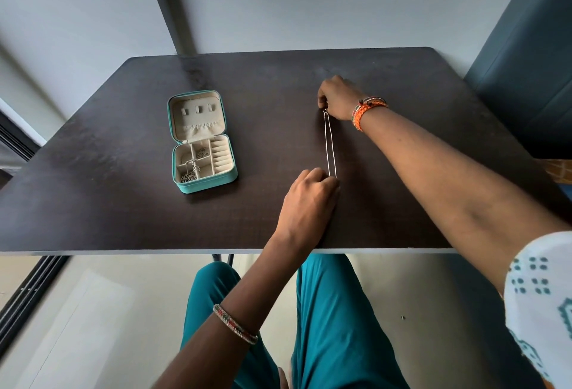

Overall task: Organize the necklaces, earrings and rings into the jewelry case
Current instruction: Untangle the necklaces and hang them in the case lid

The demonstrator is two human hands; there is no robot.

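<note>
Left hand (309, 193) sat near the table (123, 202) front edge, fingers curled, pinching the near end of a thin silver necklace (330, 147). Right hand (335, 97) pinched the far end; chain stretched taut betw. them as a doubled strand. Teal jewelry case (202, 141) lay open to the left, w/ some pieces in its compartments.

Soft, dim daylight; sharp focus, wide-angle bending at edges.
</note>
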